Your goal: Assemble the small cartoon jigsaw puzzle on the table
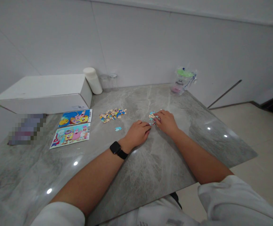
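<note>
My left hand (138,132), with a black watch on the wrist, rests on the grey table (136,175), its fingers bent together and pointing right; anything they hold is too small to make out. My right hand (166,121) lies over the right edge of a small pile of puzzle pieces (152,115), covering part of it. Its fingers are curled down onto the pieces. A larger pile of mixed puzzle pieces (112,115) sits to the left, beyond my left hand. One light blue cluster of pieces (118,129) lies just in front of that pile.
Two cartoon picture cards (71,135) lie at the left, before a long white box (42,94). Beside the box stand a white bottle (93,81) and two clear glasses (113,82). A plastic bag (183,81) is at the back right. A blurred item (27,129) lies far left.
</note>
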Available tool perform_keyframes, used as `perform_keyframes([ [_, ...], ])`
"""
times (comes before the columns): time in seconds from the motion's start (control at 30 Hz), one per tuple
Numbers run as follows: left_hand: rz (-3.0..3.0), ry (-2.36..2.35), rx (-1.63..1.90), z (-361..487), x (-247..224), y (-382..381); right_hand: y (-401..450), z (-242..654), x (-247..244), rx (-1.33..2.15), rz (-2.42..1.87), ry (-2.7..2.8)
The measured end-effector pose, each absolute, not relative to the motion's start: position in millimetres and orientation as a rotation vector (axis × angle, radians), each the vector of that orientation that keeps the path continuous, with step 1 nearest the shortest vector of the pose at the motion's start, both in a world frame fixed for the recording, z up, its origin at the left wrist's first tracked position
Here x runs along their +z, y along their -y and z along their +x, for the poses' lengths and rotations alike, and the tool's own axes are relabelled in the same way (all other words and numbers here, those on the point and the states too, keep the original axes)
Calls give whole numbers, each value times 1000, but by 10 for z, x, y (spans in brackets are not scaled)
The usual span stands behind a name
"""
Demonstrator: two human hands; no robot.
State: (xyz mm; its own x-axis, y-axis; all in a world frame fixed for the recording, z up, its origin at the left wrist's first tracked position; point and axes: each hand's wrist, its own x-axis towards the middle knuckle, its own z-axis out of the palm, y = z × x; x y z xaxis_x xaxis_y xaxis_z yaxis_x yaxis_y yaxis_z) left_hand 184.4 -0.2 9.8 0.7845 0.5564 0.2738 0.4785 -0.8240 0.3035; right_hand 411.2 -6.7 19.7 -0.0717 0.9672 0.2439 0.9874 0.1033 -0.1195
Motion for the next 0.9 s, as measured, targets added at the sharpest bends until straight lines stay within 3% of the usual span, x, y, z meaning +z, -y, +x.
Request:
perform_keyframes([
  [0.43, 2466, -1087, 843, 1807, 203, -168, -73, 4145, 184, -91, -2105, 2032],
  [0.9, 2840, -1014, 441, 2397, 131, -749, 31, 4144, 213, -45, -1999, 2046],
])
